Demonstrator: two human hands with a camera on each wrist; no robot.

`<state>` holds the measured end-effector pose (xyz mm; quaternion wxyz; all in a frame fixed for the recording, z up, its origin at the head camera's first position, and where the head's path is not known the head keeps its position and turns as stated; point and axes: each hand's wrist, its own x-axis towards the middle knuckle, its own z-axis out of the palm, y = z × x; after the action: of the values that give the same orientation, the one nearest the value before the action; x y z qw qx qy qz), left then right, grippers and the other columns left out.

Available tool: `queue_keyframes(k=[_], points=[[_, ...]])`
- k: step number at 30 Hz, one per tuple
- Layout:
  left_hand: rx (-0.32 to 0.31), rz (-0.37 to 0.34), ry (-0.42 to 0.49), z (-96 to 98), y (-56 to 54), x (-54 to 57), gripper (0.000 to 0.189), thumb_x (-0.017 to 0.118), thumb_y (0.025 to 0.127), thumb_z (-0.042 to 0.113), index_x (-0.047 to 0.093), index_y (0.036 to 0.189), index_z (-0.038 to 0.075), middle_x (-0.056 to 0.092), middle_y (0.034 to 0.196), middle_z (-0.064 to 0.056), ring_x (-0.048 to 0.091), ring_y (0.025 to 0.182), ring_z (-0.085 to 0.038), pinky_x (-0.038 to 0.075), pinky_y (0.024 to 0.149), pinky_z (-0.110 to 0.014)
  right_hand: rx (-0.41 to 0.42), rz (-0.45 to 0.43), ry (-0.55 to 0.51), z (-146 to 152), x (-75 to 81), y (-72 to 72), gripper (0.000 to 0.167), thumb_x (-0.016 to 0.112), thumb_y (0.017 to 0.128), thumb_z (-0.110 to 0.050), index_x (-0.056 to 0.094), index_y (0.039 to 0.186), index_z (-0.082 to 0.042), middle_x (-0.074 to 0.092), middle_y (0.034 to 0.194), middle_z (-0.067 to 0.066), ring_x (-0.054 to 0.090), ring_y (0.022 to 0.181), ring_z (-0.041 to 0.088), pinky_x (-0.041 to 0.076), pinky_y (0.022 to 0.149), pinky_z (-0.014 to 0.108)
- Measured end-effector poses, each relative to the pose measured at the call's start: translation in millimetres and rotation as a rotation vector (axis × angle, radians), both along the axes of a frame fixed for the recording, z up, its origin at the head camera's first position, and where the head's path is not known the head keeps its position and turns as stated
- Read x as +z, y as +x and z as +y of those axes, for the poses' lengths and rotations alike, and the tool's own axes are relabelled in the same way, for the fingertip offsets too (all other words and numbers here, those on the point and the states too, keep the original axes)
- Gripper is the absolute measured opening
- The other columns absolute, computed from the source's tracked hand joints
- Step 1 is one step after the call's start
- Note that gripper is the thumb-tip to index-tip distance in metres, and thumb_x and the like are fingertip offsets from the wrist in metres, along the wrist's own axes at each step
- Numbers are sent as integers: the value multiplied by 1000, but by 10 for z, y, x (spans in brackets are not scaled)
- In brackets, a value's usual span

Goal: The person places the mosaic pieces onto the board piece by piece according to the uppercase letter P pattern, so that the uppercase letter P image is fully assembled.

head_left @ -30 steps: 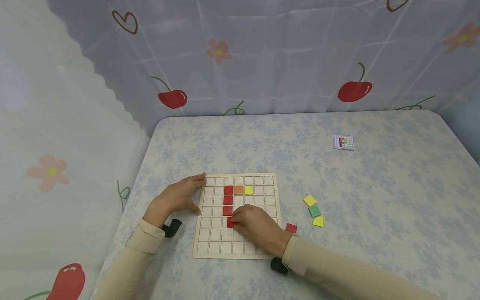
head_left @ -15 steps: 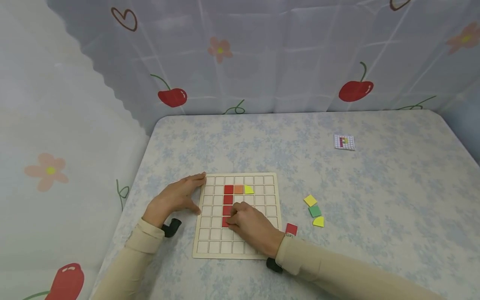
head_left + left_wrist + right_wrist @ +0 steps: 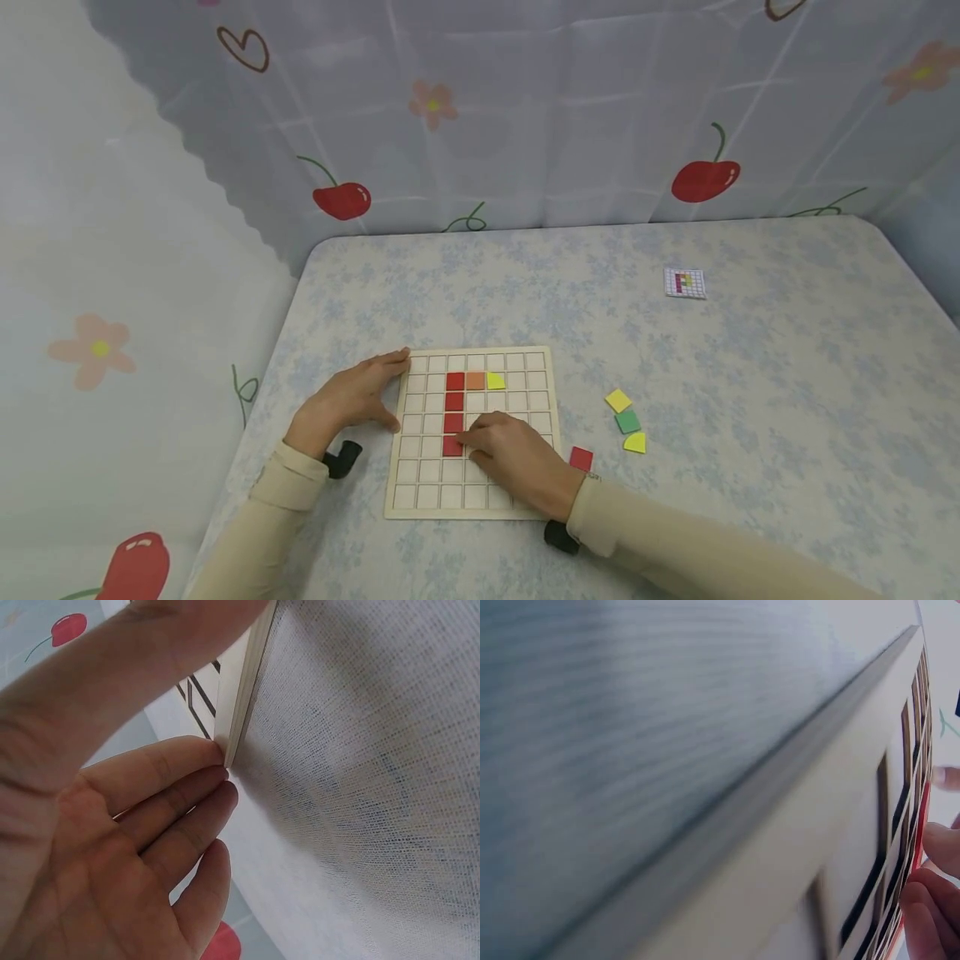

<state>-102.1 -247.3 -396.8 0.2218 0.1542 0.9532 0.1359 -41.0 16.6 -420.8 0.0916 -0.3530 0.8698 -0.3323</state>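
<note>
On the table lies a pale wooden grid board (image 3: 416, 496). Four-sided red tiles run down one of its columns, with an orange tile (image 3: 476, 381) and a yellow tile (image 3: 496, 382) beside the top one. My right hand (image 3: 517, 458) is over the board, a fingertip touching the lowest red tile (image 3: 451, 447) in its cell; the thumb stands apart from it. At the board's left edge my left hand (image 3: 352, 396) rests spread, fingertips at the upper corner and thumb lower down. In the left wrist view its fingers (image 3: 180, 799) touch the wooden edge.
Right of the board lie a loose red tile (image 3: 581, 458), a yellow square (image 3: 618, 401), a green square (image 3: 627, 422) and a yellow rounded piece (image 3: 635, 442). A small card (image 3: 685, 283) with a coloured grid pattern lies farther back. A patterned cloth covers the table (image 3: 787, 375).
The lowest red tile has shifted slightly left and now lies lined up under the others. My right thumb has come away from it. The left hand stays at the board's edge.
</note>
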Motion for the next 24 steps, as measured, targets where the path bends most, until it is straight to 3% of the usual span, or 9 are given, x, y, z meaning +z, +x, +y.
queue_keyframes(k=[10,16,24], points=[[-3,-2,-12,10,5,16,99,90,71,22,36,151,0,25,161,-13,28,143,-38,40,105,-55,-185,-14,20,535,27,68,28,72,90,-8,73,117,-8,70,113,3,63,108,18,55,88,33],[-6,-13,-36,17,3,29,100,90,71,24,35,152,1,23,161,-11,27,144,-39,40,105,-55,-326,4,42,851,22,166,27,77,86,-9,75,113,-9,70,109,1,64,96,14,56,74,29],[3,-20,-21,26,4,36,100,89,72,23,34,152,1,23,161,-12,27,144,-40,40,105,-57,-373,-2,122,1132,-31,307,28,82,81,-12,76,108,-13,72,104,-6,65,99,13,56,81,34]])
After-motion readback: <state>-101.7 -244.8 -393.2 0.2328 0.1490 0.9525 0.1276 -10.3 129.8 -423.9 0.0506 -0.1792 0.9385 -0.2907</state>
